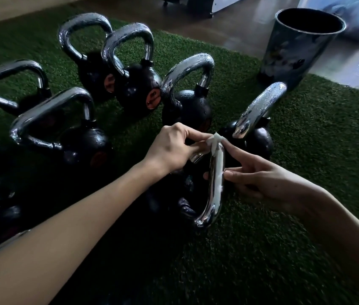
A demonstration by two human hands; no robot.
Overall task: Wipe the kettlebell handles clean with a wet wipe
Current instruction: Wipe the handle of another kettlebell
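Two grips closed: left hand (172, 148) pinches white wet wipe (217, 150), right hand (262, 181) clamps it along chrome handle (212, 194).

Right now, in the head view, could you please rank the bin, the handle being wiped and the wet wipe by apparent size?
1. bin
2. handle being wiped, enlarged by nearness to the camera
3. wet wipe, draped along that handle

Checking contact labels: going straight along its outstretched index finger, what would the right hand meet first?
Probably the wet wipe bunched on the handle, pinched by the left hand; the right hand looks almost on it.
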